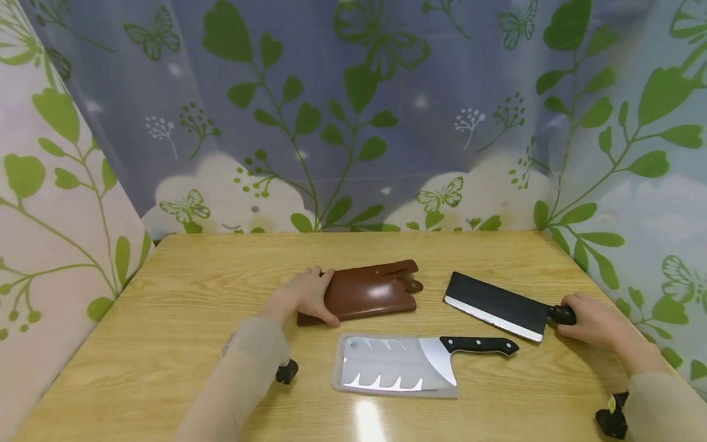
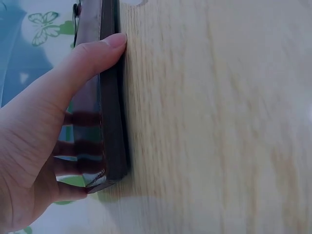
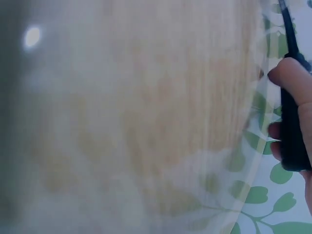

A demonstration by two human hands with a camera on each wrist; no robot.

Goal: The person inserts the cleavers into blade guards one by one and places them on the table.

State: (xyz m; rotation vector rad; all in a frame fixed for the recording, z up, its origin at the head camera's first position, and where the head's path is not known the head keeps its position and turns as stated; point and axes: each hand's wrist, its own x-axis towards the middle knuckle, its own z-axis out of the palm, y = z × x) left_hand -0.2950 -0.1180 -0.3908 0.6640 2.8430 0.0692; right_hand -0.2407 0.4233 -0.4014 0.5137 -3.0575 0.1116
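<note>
Cleavers [image 1: 494, 306], two, one in right hand [image 1: 596, 322], one sheath [image 1: 370, 293] in left hand [image 1: 307, 296]

Head cam sits highest and farthest, facing forward and down: tabletop [image 1: 215, 270] toward 6 o'clock, curtain [image 1: 312, 73] toward 12. Left wrist cam, close in, looks across the tabletop; left hand [image 2: 39, 131] at 9 o'clock. Right wrist cam, also close; right hand [image 3: 301, 90] at 3 o'clock. Head shares brown sheath [image 1: 361, 298] with left wrist, black handle [image 3: 292, 136] with right wrist.

Wood tbl [image 1: 221, 258]: brn sheath [image 1: 364, 296], covered cleaver [image 1: 386, 363], blk knife [image 1: 494, 304] (contact unclear).
</note>
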